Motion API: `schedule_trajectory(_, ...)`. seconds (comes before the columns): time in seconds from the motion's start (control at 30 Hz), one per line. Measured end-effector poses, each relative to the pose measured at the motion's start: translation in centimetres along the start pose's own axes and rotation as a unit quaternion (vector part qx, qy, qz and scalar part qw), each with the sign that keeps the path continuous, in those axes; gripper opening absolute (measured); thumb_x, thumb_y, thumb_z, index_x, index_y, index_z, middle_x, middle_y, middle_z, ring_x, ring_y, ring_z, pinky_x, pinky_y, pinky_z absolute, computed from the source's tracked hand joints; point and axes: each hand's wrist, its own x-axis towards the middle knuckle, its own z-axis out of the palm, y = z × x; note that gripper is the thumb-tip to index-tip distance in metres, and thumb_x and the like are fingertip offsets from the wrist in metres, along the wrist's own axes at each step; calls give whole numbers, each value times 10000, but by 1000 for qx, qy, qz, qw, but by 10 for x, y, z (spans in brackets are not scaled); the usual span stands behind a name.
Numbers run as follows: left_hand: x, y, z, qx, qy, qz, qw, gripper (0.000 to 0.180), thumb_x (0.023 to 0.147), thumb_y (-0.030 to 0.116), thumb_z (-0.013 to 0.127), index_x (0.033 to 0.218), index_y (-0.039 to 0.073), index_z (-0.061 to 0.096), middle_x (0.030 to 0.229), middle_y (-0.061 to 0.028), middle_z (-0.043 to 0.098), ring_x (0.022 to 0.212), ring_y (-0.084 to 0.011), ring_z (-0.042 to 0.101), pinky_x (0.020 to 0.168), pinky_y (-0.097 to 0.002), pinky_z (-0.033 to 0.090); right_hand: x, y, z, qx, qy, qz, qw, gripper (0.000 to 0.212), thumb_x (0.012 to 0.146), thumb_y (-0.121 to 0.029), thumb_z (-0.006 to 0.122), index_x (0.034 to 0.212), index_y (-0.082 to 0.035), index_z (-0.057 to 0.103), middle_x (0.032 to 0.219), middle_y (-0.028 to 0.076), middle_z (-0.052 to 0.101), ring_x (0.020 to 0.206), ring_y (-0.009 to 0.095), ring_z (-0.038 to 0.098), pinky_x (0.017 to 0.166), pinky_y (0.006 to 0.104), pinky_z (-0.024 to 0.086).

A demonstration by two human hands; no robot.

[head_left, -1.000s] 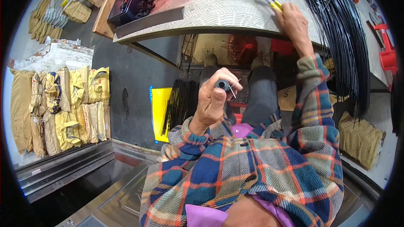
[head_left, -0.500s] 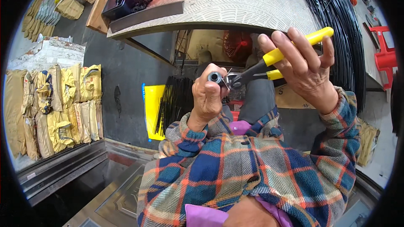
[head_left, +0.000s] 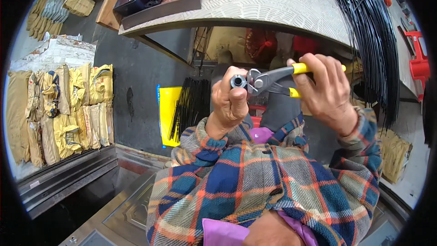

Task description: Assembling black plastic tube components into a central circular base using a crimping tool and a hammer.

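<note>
Pliers (head_left: pixel 268 78), one pair, yellow-handled: gripped in right hand (head_left: pixel 325 93), long axis roughly level, nose pointing left, handles running right. Metal fitting (head_left: pixel 237 81), one, small and round, possibly a ferrule: pinched in closed left hand (head_left: pixel 230 102), meeting the nose of the pliers. Black wires (head_left: pixel 371 32), one bundle, draped over patterned surface (head_left: pixel 273 2) above.

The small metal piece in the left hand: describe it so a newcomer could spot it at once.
Start at the patterned grey workbench across the top; below its edge both hands meet. The left hand pinches a small round metal fitting with a dark centre hole. Unlike the yellow-handled pliers touching it, it is short, grey and ring-shaped.
</note>
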Motion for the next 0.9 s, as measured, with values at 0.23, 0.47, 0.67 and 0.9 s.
schedule_trajectory(0.23, 6, 0, -18, -163, -325, 67, 929, 798, 644, 366, 707, 1270, -20, 395, 1130, -173, 554, 833, -187, 596, 729, -270, 461, -13, 55, -17, 650, -422, 69, 628, 495, 735, -387, 649, 983, -1, 465, 797, 122, 568, 669, 229, 615, 574, 319, 501)
schedule_trajectory(0.47, 0, -5, -12, -131, -327, 73, 933, 521, 718, 319, 687, 1094, 14, 494, 1047, -141, 578, 908, -243, 605, 764, -293, 464, -29, 42, -20, 529, -303, 12, 792, 610, 633, -331, 738, 1092, -48, 453, 978, 112, 512, 743, 190, 583, 607, 296, 489)
schedule_trajectory(0.67, -11, -7, -1, -116, -220, 39, 968, 568, 648, 280, 749, 1092, 14, 515, 1036, -135, 587, 895, -203, 605, 756, -268, 467, -47, 10, 4, 78, -79, 24, 993, 379, 736, -117, 589, 1110, -73, 540, 1086, 99, 460, 1023, 232, 476, 924, 389, 370)
schedule_trajectory(0.9, 1, -1, -6, -168, -323, 48, 930, 569, 637, 243, 737, 1116, 21, 526, 1114, -147, 574, 947, -206, 603, 794, -290, 472, -54, 25, 1, 431, -198, 33, 880, 198, 670, -48, 641, 819, -51, 511, 940, 113, 547, 850, 265, 563, 695, 360, 454)
